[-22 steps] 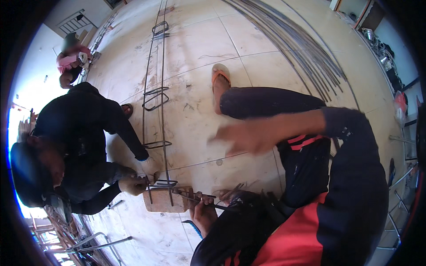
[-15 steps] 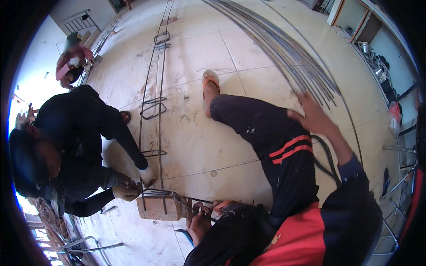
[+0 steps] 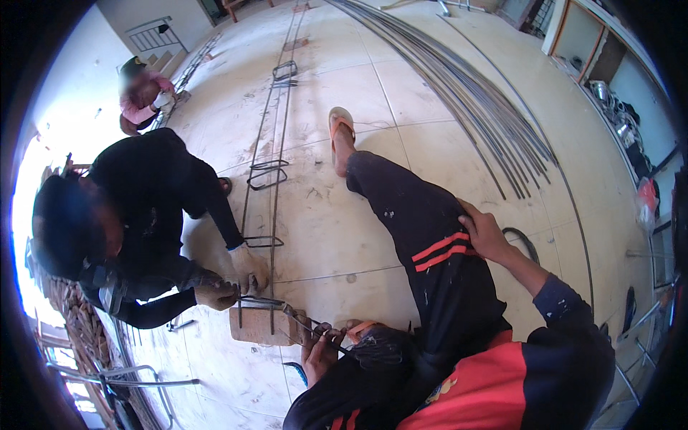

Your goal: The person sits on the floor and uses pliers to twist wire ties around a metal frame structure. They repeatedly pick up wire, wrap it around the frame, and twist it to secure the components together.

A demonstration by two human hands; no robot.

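One hand at the work: left hand (image 3: 322,353) closed round a dark metal rod (image 3: 299,319) beside the steel bar frame (image 3: 274,215), whose end overlies a brick (image 3: 251,327) — right hand (image 3: 489,235), raised earlier, now rests slack-fingered on the trouser leg (image 3: 412,204).

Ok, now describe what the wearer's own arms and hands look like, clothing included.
The right hand is bare, with no glove visible. The right sleeve is dark navy, nearly black, with small pale specks, and ends partway down the forearm. It joins a top with a red body. The left hand is ungloved too; its sleeve can't be made out.
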